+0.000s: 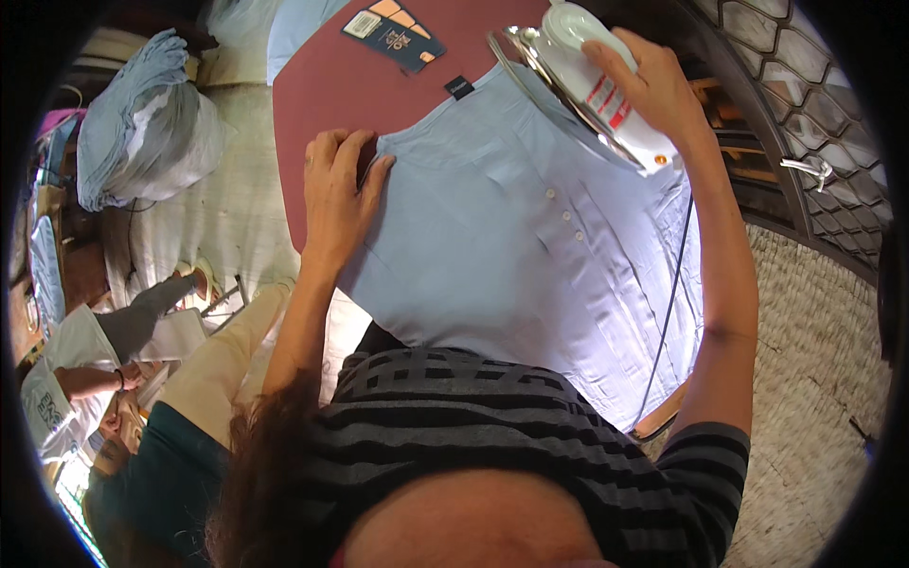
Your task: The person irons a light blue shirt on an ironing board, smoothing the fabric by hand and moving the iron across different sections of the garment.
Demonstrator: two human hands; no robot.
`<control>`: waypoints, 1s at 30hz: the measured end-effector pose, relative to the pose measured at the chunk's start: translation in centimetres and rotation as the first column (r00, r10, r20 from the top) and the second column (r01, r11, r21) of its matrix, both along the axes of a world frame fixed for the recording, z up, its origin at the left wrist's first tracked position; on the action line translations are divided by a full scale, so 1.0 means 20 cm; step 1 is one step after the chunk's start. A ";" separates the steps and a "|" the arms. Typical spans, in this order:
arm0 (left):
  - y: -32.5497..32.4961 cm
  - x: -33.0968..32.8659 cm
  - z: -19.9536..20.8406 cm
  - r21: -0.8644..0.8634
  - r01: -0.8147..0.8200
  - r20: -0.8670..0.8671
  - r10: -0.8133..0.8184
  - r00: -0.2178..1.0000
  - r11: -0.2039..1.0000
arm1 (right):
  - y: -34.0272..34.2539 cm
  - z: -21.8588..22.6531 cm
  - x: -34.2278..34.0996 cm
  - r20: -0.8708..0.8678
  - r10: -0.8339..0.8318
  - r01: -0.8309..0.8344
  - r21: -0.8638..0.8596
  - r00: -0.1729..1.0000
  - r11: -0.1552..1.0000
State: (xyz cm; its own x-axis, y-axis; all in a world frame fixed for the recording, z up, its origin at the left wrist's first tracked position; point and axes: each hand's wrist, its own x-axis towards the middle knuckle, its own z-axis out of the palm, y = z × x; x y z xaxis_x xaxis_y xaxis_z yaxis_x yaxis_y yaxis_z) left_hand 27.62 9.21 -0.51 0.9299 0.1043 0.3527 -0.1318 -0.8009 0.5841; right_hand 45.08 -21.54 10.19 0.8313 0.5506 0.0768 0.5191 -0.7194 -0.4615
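Observation:
A light blue shirt [454,237] with a short row of pale buttons lies spread over a dark red padded board [322,85]. At its upper edge shows a small black neck label [458,88]. My left hand [339,189] rests at the shirt's upper left corner, fingers curled, with the edge between thumb and fingers. My right hand [649,85] is wrapped round the handle of a white clothes iron [578,38] with a shiny metal rim. The iron is over the shirt's upper right part; whether its plate touches the cloth I cannot tell.
A dark printed card tag [393,36] lies on the board's far end. The iron's black cord [674,293] runs down the right side. Bundled blue garments in clear plastic [142,123] stand at left. Two people [161,454] are at lower left. A metal lattice [824,123] borders the right.

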 end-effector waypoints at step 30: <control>0.10 -0.01 -0.09 -0.259 0.091 0.070 -0.076 0.995 0.962 | 0.38 0.05 -1.51 -0.322 -0.443 0.475 0.026 0.837 0.880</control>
State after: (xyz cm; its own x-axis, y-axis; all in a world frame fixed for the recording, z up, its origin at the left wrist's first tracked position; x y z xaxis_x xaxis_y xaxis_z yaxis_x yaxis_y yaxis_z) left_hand 27.46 11.20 -2.27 0.9177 0.1228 0.3778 -0.2321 -0.6062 0.7607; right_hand 14.91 -13.92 11.13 0.9781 0.1028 -0.1812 -0.0331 -0.7820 -0.6224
